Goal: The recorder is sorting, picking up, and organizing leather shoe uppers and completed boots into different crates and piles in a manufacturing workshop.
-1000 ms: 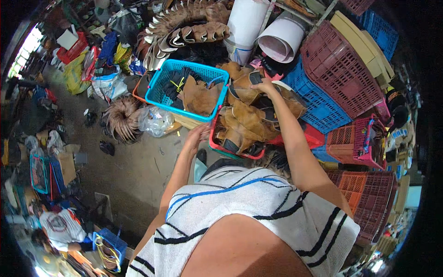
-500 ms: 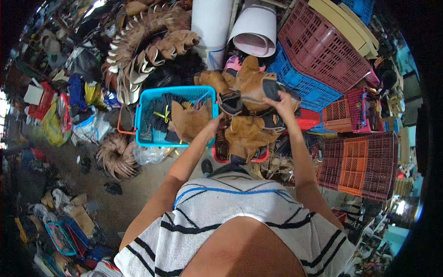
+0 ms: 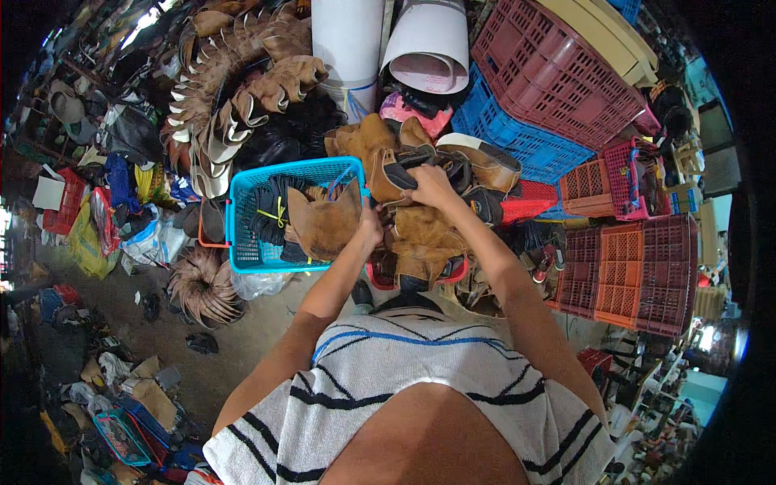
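Upper (image 3: 385, 187) of brown leather is among other leather pieces (image 3: 424, 234), just right of the blue basket (image 3: 248, 252); our right grip (image 3: 432, 187) seems to pinch its dark edge. For good handling, we should hold this edge firmly and not drag the neighbours. Our left hand (image 3: 369, 228) is at the basket's rim; its fingertips are hidden, so we cannot tell its grip. Leather mostly covers the red basket (image 3: 380, 279).
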A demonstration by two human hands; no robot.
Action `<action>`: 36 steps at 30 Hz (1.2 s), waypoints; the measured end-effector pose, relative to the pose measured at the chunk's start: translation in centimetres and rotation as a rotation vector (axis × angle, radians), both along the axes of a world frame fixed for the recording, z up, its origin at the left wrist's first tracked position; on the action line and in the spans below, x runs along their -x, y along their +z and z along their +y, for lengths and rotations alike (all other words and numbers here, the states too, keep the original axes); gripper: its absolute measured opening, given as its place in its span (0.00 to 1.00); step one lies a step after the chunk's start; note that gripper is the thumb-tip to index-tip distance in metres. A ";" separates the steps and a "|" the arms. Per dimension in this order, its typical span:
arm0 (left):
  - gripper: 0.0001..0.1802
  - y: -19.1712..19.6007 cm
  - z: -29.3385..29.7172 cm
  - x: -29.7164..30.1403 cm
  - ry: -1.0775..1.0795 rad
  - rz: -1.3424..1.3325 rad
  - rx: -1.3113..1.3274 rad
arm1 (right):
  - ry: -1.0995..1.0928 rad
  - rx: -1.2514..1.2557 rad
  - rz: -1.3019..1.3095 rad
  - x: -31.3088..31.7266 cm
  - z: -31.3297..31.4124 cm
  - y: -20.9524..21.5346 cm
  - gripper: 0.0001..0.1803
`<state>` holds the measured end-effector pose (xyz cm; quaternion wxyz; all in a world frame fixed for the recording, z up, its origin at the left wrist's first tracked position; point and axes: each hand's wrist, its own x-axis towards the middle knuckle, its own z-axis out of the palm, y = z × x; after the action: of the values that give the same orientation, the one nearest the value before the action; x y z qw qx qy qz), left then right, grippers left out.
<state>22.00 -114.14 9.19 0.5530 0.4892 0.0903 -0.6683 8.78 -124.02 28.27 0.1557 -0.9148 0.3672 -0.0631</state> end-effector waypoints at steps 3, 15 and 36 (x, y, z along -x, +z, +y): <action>0.44 3.9 0.3 0.5 -0.025 0.073 0.030 | 0.069 0.012 0.163 -0.5 1.3 0.1 0.23; 0.46 7.2 -2.4 0.8 -0.174 -0.038 0.082 | -0.097 0.072 0.224 -0.7 -0.2 -2.2 0.21; 0.29 10.8 8.0 -4.9 -0.272 0.012 0.224 | 1.532 -1.179 -1.156 8.1 20.3 30.5 0.27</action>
<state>26.85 -106.14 19.95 0.5083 0.4283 -0.0486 -0.7456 0.67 -103.73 58.77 0.7082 -0.5162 -0.4461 -0.1820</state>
